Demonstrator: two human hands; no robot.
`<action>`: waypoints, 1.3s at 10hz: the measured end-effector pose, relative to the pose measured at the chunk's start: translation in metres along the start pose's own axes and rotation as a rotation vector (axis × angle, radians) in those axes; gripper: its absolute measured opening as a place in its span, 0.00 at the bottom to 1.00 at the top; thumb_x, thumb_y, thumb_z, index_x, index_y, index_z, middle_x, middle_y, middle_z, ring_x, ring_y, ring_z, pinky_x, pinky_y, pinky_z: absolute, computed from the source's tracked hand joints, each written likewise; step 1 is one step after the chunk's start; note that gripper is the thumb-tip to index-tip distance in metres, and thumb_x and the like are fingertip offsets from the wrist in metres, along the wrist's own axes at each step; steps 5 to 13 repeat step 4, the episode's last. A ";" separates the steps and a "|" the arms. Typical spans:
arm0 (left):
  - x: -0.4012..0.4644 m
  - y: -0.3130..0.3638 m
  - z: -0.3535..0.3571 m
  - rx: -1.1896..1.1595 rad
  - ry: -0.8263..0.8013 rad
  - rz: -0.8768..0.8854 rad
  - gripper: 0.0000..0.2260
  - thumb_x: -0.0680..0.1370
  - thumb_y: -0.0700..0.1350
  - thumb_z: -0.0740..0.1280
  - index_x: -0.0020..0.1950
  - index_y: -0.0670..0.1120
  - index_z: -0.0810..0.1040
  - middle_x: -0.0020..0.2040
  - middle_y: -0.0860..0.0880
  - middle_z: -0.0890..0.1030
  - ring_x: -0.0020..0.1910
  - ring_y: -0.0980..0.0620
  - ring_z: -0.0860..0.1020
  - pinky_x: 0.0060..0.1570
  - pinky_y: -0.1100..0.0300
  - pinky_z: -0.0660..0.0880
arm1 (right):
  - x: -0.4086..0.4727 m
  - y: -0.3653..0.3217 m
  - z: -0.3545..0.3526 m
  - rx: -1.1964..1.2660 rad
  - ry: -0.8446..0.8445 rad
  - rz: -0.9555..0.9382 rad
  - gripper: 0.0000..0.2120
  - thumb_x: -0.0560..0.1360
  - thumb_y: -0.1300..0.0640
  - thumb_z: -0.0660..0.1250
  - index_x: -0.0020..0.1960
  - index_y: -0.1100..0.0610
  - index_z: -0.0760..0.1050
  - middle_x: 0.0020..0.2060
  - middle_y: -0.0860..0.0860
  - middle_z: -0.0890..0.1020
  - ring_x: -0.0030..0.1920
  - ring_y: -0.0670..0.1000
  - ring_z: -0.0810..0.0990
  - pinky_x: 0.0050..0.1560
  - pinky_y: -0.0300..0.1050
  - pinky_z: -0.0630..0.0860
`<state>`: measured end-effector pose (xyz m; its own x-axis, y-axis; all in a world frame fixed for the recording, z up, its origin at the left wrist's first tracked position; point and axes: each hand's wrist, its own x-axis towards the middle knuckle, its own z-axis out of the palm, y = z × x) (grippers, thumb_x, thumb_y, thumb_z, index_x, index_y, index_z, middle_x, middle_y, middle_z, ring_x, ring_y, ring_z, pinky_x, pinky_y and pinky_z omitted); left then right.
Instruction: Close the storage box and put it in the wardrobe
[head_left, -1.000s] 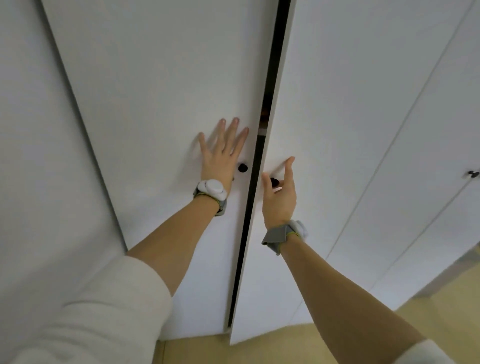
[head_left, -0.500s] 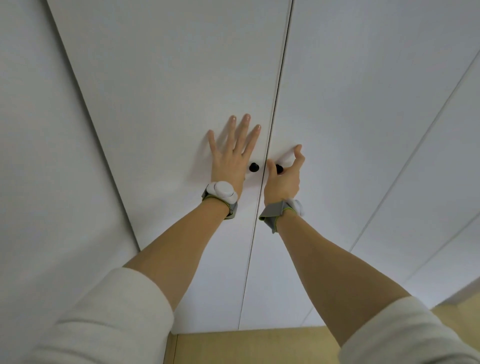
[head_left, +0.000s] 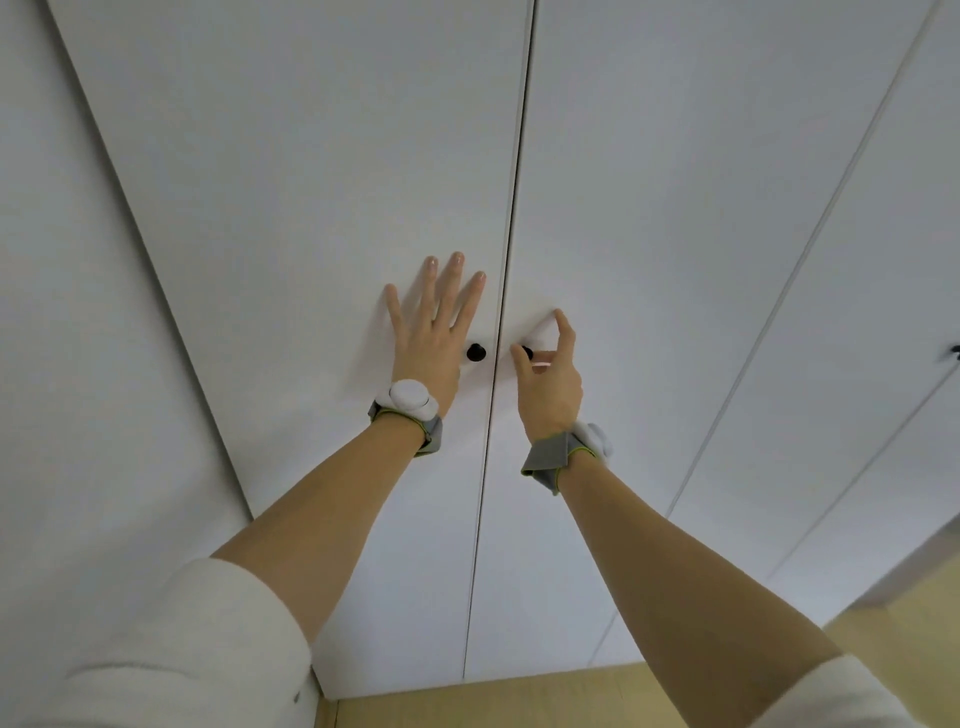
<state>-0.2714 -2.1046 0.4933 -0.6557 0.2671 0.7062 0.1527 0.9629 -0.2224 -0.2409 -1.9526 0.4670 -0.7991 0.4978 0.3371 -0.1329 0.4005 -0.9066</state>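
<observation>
White wardrobe (head_left: 311, 182) doors shut; left hand (head_left: 428, 332) flat, right hand (head_left: 550, 374) at knob (head_left: 527, 352).

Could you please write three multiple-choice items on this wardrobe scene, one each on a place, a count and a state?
1. Where does the left hand rest?
A. flat on the left door
B. on the floor
C. on the right door

2. How many black knobs show beside the centre seam?
A. none
B. two
C. five

3. How do the two centre doors stand?
A. wide open
B. shut, only a thin seam between them
C. taken off

Answers:
1. A, the fingers are spread on the left door beside the left knob.
2. B, one knob on each door, the right knob at the right hand.
3. B, no gap shows the inside.
</observation>
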 end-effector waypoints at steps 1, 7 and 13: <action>-0.001 -0.001 -0.003 -0.119 -0.012 0.000 0.52 0.73 0.41 0.76 0.87 0.50 0.45 0.86 0.45 0.43 0.85 0.38 0.45 0.76 0.28 0.53 | -0.006 -0.002 -0.017 -0.016 -0.007 -0.005 0.27 0.80 0.43 0.68 0.76 0.41 0.65 0.55 0.45 0.81 0.53 0.48 0.82 0.52 0.47 0.79; -0.117 0.016 -0.002 -0.534 -0.066 -0.070 0.34 0.80 0.45 0.65 0.85 0.49 0.57 0.86 0.50 0.51 0.85 0.46 0.50 0.81 0.41 0.55 | -0.093 -0.115 -0.173 0.302 0.050 -0.216 0.08 0.82 0.54 0.67 0.52 0.51 0.86 0.46 0.50 0.87 0.49 0.52 0.84 0.52 0.40 0.76; -0.117 0.016 -0.002 -0.534 -0.066 -0.070 0.34 0.80 0.45 0.65 0.85 0.49 0.57 0.86 0.50 0.51 0.85 0.46 0.50 0.81 0.41 0.55 | -0.093 -0.115 -0.173 0.302 0.050 -0.216 0.08 0.82 0.54 0.67 0.52 0.51 0.86 0.46 0.50 0.87 0.49 0.52 0.84 0.52 0.40 0.76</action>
